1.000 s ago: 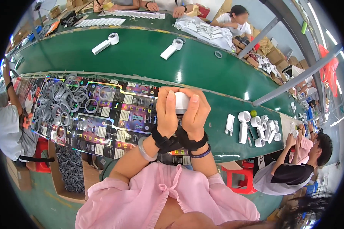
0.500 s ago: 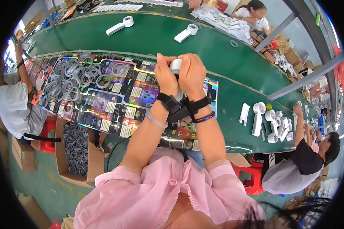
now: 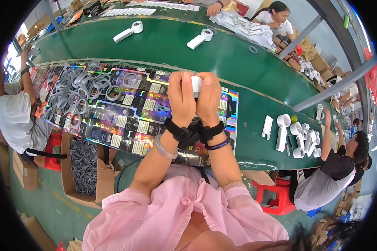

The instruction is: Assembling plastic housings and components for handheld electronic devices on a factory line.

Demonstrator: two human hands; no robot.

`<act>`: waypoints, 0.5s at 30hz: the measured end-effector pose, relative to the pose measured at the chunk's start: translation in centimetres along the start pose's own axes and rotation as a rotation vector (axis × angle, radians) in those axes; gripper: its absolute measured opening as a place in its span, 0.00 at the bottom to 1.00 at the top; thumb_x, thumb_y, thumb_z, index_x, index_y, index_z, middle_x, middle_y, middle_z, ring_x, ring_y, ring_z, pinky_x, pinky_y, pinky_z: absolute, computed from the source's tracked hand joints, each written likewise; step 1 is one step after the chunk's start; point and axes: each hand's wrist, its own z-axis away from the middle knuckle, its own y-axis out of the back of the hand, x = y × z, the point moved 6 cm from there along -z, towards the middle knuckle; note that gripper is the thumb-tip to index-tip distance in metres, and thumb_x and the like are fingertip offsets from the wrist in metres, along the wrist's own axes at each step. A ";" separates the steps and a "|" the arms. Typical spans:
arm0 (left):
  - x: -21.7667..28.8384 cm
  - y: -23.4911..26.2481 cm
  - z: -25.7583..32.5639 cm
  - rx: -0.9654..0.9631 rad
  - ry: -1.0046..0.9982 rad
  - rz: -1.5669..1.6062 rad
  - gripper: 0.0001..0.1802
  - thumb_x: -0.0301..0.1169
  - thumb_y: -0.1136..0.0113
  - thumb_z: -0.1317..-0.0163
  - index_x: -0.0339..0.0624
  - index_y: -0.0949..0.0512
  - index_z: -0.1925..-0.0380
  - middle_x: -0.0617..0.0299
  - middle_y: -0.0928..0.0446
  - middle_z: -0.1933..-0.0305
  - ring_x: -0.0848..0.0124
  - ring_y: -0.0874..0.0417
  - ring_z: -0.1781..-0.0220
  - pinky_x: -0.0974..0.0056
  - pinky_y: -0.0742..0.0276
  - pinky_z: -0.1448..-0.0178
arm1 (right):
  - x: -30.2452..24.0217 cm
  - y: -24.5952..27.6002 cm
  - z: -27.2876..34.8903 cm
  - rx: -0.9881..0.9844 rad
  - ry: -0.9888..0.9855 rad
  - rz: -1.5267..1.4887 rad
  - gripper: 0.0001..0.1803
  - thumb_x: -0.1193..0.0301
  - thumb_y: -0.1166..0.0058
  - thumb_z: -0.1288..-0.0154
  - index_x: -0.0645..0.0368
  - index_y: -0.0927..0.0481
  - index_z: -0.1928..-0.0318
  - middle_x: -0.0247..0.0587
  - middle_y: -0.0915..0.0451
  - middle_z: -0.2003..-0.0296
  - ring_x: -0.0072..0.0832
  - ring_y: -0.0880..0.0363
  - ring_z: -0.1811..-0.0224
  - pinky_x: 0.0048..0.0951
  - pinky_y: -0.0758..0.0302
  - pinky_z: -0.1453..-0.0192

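Observation:
Both my hands are closed around one white handheld fan, above the sheet of printed cards (image 3: 125, 121). My left hand (image 3: 181, 99) presses on one side and my right hand (image 3: 209, 99) on the other. Between them shows only the rounded white head of the fan (image 3: 196, 85); my palms and wrists hide the rest. Loose grey rings (image 3: 77, 90) lie heaped on the cards to the left. At the right are several white handheld fans (image 3: 283, 131) and a white casing part (image 3: 267, 126).
Two white fans (image 3: 129, 32) (image 3: 200, 39) and a grey ring (image 3: 253, 49) lie on the green belt (image 3: 167, 46) beyond. A carton (image 3: 104, 180) of grey rings stands below left. Co-workers sit left (image 3: 19, 113) and right (image 3: 329, 180); a metal post (image 3: 335, 85) slants at right.
My hands have come slightly closer to me and turned, still around the fan. The fans on the belt have shifted slightly left. At right, a co-worker's hand has moved off a white fan near the belt.

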 end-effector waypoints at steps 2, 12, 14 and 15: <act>0.3 0.1 -0.2 0.006 0.019 -0.024 0.23 0.41 0.64 0.25 0.35 0.25 0.65 0.60 0.24 0.68 0.71 0.26 0.67 0.65 0.29 0.60 | -0.6 0.0 0.0 0.006 0.051 0.081 0.14 0.68 0.62 0.30 0.64 0.28 0.69 0.51 0.29 0.73 0.47 0.31 0.70 0.42 0.35 0.65; -0.5 1.1 -1.8 0.041 0.034 0.042 0.30 0.46 0.65 0.25 0.33 0.22 0.73 0.60 0.22 0.73 0.73 0.26 0.71 0.66 0.30 0.63 | -0.5 -1.1 0.2 0.065 0.085 0.168 0.11 0.70 0.58 0.32 0.62 0.29 0.71 0.47 0.31 0.74 0.46 0.32 0.72 0.42 0.35 0.68; -0.6 0.9 -2.0 0.026 0.021 0.020 0.31 0.46 0.66 0.24 0.33 0.22 0.72 0.60 0.22 0.73 0.73 0.25 0.71 0.66 0.29 0.63 | -0.1 -1.1 -0.3 0.074 0.082 0.158 0.11 0.70 0.58 0.32 0.61 0.29 0.71 0.47 0.32 0.75 0.46 0.32 0.72 0.42 0.35 0.68; -0.7 0.7 -1.8 0.012 0.013 0.003 0.32 0.47 0.67 0.24 0.32 0.22 0.71 0.59 0.22 0.72 0.72 0.25 0.70 0.66 0.29 0.62 | 0.3 -1.0 -0.3 0.057 0.051 0.150 0.12 0.69 0.58 0.32 0.62 0.28 0.71 0.48 0.31 0.75 0.47 0.31 0.71 0.41 0.35 0.68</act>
